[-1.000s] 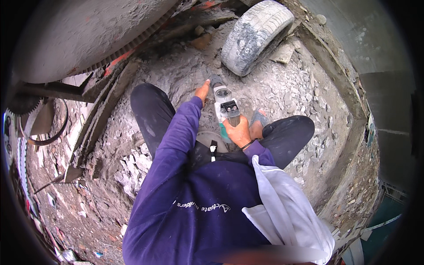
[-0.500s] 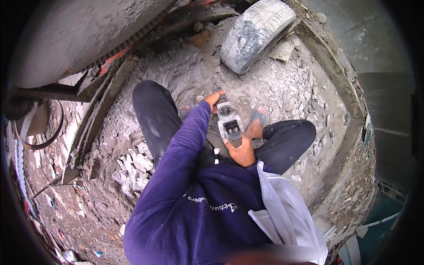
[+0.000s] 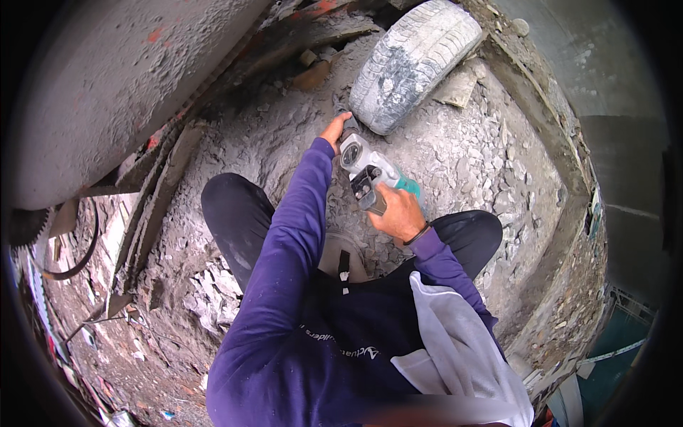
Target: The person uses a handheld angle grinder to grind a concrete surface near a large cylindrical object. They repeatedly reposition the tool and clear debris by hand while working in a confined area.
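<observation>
A grey and teal rotary hammer (image 3: 384, 168) lies slantwise in front of me, beyond my knees. Around its front end, close to the dusty tyre (image 3: 409, 67), my left hand (image 3: 334, 132) is closed. My right hand (image 3: 400, 215) grips the rear handle, with its fingers wrapped round it. The tip of the tool is hidden by the left hand and the tyre's edge. Beneath the tool spread grey dust and broken rubble (image 3: 462, 164).
A large rough drum-like body (image 3: 135, 92) looms at the upper left, above leaning boards (image 3: 153, 206). Whitish lumps (image 3: 213, 295) are heaped beside my left knee. A low raised edge (image 3: 544, 107) bounds the rubble on the right. A pale round-edged object (image 3: 333, 256) sits between my legs.
Both hands have carried the rotary hammer forward, away from my body, toward the tyre. It has turned, and its teal side now shows. My knees have shifted slightly toward me in the picture.
</observation>
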Tool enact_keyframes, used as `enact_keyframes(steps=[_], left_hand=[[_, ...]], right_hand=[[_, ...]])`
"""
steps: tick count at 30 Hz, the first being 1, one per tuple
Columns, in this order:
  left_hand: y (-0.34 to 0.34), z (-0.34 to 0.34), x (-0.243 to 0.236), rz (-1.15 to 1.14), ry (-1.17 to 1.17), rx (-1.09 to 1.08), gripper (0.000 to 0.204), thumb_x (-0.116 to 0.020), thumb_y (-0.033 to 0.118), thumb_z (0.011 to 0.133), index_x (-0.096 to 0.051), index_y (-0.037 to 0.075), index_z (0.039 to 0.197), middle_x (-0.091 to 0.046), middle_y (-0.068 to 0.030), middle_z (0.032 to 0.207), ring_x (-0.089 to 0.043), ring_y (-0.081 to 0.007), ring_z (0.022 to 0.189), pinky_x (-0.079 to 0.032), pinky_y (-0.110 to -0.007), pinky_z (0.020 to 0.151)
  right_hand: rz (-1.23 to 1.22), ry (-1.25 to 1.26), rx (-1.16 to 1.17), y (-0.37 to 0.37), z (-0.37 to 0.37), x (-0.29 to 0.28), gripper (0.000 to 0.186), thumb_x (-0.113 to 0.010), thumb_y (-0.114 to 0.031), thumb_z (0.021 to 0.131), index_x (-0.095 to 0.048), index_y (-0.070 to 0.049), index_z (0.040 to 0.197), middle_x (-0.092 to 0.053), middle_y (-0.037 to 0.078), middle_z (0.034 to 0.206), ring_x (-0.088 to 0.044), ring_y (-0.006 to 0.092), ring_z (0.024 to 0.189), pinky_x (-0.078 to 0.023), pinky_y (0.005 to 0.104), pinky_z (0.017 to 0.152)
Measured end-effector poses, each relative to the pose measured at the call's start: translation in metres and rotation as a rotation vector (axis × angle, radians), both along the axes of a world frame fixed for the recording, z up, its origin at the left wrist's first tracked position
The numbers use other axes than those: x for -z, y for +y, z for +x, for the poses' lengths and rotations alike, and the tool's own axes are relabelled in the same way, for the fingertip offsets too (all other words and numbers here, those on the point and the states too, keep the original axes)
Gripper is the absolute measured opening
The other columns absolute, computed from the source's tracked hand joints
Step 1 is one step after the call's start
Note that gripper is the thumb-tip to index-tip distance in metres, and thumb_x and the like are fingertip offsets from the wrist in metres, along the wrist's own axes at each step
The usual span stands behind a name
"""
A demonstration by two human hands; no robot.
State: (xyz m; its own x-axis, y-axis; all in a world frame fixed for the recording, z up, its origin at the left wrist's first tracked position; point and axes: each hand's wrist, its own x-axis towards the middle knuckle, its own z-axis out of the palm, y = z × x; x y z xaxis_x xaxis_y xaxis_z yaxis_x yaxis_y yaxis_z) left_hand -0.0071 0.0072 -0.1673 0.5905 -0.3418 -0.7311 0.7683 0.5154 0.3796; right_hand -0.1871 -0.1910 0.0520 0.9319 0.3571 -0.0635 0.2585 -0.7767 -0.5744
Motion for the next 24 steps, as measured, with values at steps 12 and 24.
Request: enact_keyframes(steps=[12, 24], left_hand=[[-0.009, 0.005, -0.007, 0.036, 0.07, -0.094, 0.042, -0.065, 0.048, 0.101, -0.058, 0.007, 0.109, -0.071, -0.0171, 0.086, -0.073, -0.0328, 0.074, -0.064, -0.05, 0.074], [0.059, 0.063, -0.062, 0.542, -0.258, 0.359, 0.089, -0.037, 0.084, 0.099, -0.06, 0.005, 0.132, -0.063, -0.015, 0.13, -0.06, -0.0311, 0.116, -0.043, -0.061, 0.1]], right_hand=[[-0.091, 0.144, -0.119, -0.016, -0.002, 0.034, 0.062, -0.084, -0.031, 0.076, -0.062, -0.008, 0.129, -0.074, 0.02, 0.092, -0.072, 0.0422, 0.092, -0.052, 0.0552, 0.087], [0.388, 0.195, 0.08, 0.07, 0.098, -0.051, 0.033, -0.079, -0.021, 0.087, -0.069, 0.005, 0.103, -0.075, 0.021, 0.085, -0.075, 0.036, 0.079, -0.058, 0.0449, 0.075]])
